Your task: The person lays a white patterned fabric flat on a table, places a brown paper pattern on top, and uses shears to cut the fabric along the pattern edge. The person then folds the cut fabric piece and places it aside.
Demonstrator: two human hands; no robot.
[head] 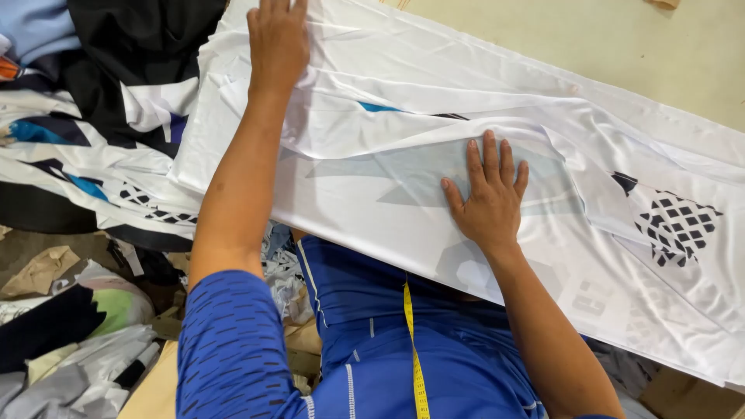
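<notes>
Both hands lie flat, left hand (277, 40) outstretched, right hand (487, 194) nearer.

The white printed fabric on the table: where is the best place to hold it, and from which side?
Probably the near long edge of the white printed fabric, approached from the person's side. It overhangs the table there, so fingers can pinch it; elsewhere it lies flat under the left hand and right hand.
</notes>
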